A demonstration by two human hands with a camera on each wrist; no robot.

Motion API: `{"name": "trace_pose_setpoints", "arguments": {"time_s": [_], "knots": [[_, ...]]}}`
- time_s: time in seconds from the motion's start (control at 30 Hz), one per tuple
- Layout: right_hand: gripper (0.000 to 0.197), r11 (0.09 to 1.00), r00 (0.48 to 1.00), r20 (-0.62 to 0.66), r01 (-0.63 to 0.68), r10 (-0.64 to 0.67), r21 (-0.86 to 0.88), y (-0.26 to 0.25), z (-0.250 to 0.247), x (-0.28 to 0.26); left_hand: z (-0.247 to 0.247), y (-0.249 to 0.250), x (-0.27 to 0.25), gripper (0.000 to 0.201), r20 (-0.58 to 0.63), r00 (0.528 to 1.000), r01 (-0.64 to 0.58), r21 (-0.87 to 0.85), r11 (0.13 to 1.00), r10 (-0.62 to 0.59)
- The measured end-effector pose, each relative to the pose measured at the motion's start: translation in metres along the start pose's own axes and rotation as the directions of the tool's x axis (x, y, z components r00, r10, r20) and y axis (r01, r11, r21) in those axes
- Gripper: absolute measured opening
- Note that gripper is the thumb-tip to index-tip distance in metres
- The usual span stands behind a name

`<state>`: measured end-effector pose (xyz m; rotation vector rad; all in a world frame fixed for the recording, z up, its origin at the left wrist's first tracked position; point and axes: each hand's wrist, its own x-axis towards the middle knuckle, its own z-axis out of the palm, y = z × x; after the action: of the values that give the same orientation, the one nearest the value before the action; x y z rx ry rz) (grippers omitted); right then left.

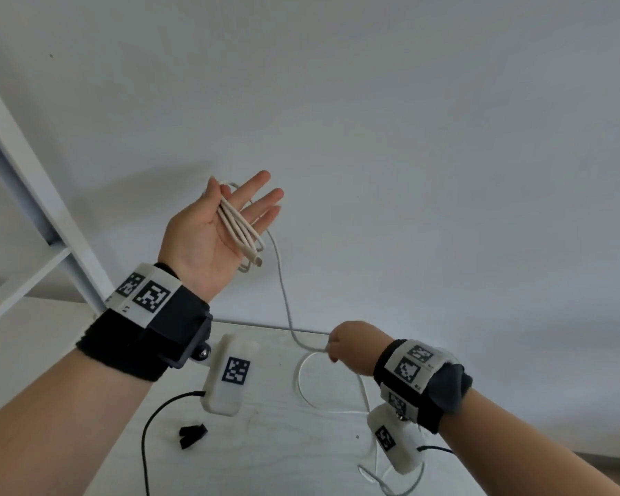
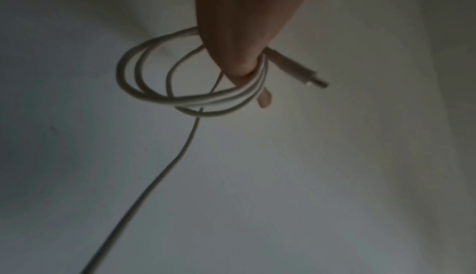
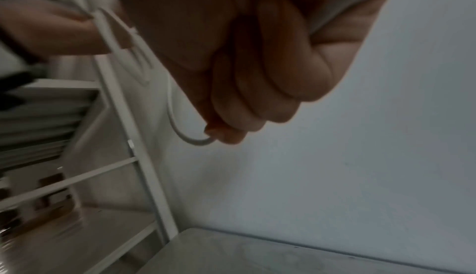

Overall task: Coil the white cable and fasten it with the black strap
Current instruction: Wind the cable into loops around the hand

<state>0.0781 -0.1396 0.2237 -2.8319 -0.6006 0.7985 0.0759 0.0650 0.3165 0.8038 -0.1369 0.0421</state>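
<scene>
White shelf frame [image 1: 33, 195] at far left, leaning across wall. Left hand [image 1: 212, 230] raised palm-up, fingers straight and slightly spread, few loops of white cable [image 1: 238, 227] wound round them, plug end [image 2: 306, 71] poking out past coil. Black strap [image 1: 192, 435] lying loose on table [image 1: 265, 442] below left wrist, nobody touching it. One strand runs down from coil to right hand [image 1: 351, 347], lower and to right, fingers curled tight, pinching cable. Rest of cable sprawled in slack loops on table under right wrist.
</scene>
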Motion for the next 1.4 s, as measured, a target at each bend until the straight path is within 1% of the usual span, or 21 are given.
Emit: {"name": "trace_pose_setpoints", "arguments": {"time_s": [0.03, 0.07, 0.13, 0.23, 0.33, 0.47, 0.53, 0.6, 0.67, 0.73, 0.77, 0.83, 0.93, 1.03, 1.17, 1.27, 1.33, 1.4], "knots": [[0.029, 0.997, 0.998, 0.018, 0.057, -0.056, -0.059, -0.009, 0.002, -0.005, -0.001, -0.002, 0.000, 0.035, 0.023, 1.000, 0.009, 0.063, 0.998, -0.011], [0.030, 0.995, 0.996, 0.032, 0.082, -0.080, -0.065, -0.016, 0.004, -0.009, -0.002, -0.004, 0.001, 0.035, 0.037, 0.999, 0.024, 0.123, 0.992, -0.028], [0.029, 0.990, 0.990, 0.045, 0.133, -0.131, -0.047, -0.028, 0.001, -0.016, -0.004, -0.008, 0.000, 0.032, 0.039, 0.997, 0.063, 0.220, 0.973, -0.074], [0.023, 0.971, 0.971, 0.037, 0.237, -0.237, 0.010, -0.038, -0.011, -0.030, -0.007, -0.014, -0.002, 0.028, -0.003, 0.993, 0.114, 0.340, 0.933, -0.120], [0.023, 0.935, 0.937, -0.002, 0.348, -0.349, 0.062, -0.042, -0.028, -0.043, -0.008, -0.018, -0.007, 0.021, -0.029, 0.986, 0.157, 0.472, 0.867, -0.163], [0.022, 0.891, 0.904, -0.107, 0.427, -0.415, 0.154, -0.037, -0.049, -0.054, -0.009, -0.021, -0.015, 0.020, -0.033, 0.962, 0.241, 0.571, 0.785, -0.271], [0.024, 0.876, 0.899, -0.169, 0.434, -0.404, 0.210, -0.030, -0.059, -0.055, -0.010, -0.022, -0.020, 0.021, -0.032, 0.942, 0.285, 0.602, 0.746, -0.334], [0.023, 0.866, 0.897, -0.240, 0.427, -0.371, 0.260, -0.022, -0.069, -0.055, -0.012, -0.024, -0.024, 0.020, -0.034, 0.922, 0.330, 0.591, 0.736, -0.386], [0.022, 0.861, 0.888, -0.318, 0.423, -0.332, 0.283, -0.016, -0.077, -0.055, -0.012, -0.026, -0.029, 0.019, -0.031, 0.895, 0.388, 0.544, 0.744, -0.444], [0.024, 0.857, 0.872, -0.394, 0.421, -0.292, 0.296, -0.012, -0.083, -0.055, -0.009, -0.028, -0.035, 0.017, -0.009, 0.855, 0.464, 0.460, 0.758, -0.518], [0.025, 0.856, 0.860, -0.432, 0.422, -0.272, 0.301, -0.010, -0.085, -0.054, -0.006, -0.029, -0.038, 0.021, 0.008, 0.832, 0.497, 0.435, 0.751, -0.555], [0.024, 0.859, 0.833, -0.499, 0.420, -0.238, 0.291, -0.010, -0.088, -0.053, -0.001, -0.031, -0.044, 0.029, 0.036, 0.789, 0.525, 0.477, 0.704, -0.613], [0.021, 0.869, 0.798, -0.564, 0.419, -0.213, 0.263, -0.011, -0.088, -0.048, 0.004, -0.034, -0.051, 0.024, 0.078, 0.755, 0.497, 0.580, 0.646, -0.651], [0.020, 0.871, 0.774, -0.608, 0.412, -0.180, 0.266, -0.011, -0.086, -0.043, 0.005, -0.038, -0.054, 0.037, 0.093, 0.739, 0.520, 0.550, 0.654, -0.667], [0.020, 0.870, 0.740, -0.654, 0.417, -0.157, 0.263, -0.009, -0.085, -0.040, 0.003, -0.042, -0.056, 0.050, 0.089, 0.742, 0.568, 0.442, 0.694, -0.664], [0.020, 0.870, 0.724, -0.677, 0.412, -0.132, 0.271, -0.005, -0.084, -0.036, -0.002, -0.045, -0.056, 0.062, 0.149, 0.741, 0.575, 0.360, 0.734, -0.654], [0.021, 0.858, 0.731, -0.675, 0.409, -0.104, 0.312, 0.000, -0.083, -0.031, -0.003, -0.046, -0.058, 0.063, 0.206, 0.725, 0.564, 0.372, 0.737, -0.658], [0.024, 0.836, 0.746, -0.662, 0.407, -0.072, 0.368, 0.006, -0.080, -0.026, -0.001, -0.045, -0.060, 0.054, 0.254, 0.719, 0.542, 0.378, 0.751, -0.647]]}}
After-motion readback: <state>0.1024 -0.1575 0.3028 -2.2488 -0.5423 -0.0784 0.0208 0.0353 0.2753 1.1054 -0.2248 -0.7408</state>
